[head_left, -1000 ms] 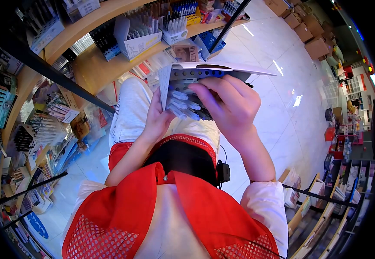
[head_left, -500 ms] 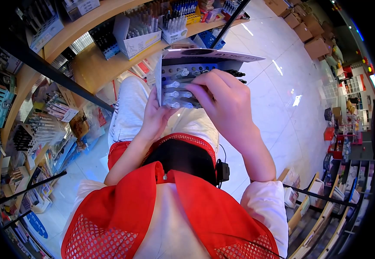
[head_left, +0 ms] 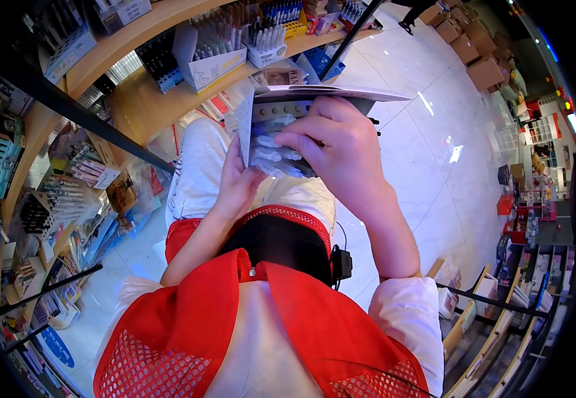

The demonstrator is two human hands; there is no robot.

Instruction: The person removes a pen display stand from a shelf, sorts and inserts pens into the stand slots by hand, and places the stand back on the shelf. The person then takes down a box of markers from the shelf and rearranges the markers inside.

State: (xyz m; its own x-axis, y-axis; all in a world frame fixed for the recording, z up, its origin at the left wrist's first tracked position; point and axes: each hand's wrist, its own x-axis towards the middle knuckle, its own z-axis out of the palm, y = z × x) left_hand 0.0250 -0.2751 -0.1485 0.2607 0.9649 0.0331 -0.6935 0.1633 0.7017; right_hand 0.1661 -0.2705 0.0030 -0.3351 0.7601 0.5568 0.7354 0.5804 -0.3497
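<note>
My left hand [head_left: 238,180] is closed around the lower left side of a pen display box [head_left: 246,129], holding it tilted above my lap. Clear-capped pens [head_left: 269,156] stand in the box's rows of holes, their ends pointing toward me. Over the box's opening, my right hand [head_left: 342,151] has thumb and forefinger pinched at one of these pens. Its fingers hide part of that pen and much of the box's right side. A few dark pen ends poke out beyond the knuckles.
Wooden shelving [head_left: 138,99] on the left carries a white box of pens [head_left: 218,63] and other stationery. Black rails [head_left: 92,109] cross in front of it. Cardboard boxes [head_left: 483,73] are stacked at far right. A person's foot [head_left: 407,26] shows at the top; low racks [head_left: 500,318] stand lower right.
The box has tipped, so its lid now appears nearly edge-on and its lettering no longer shows. My right hand has shifted slightly left among the pens. A person's foot has appeared at the top.
</note>
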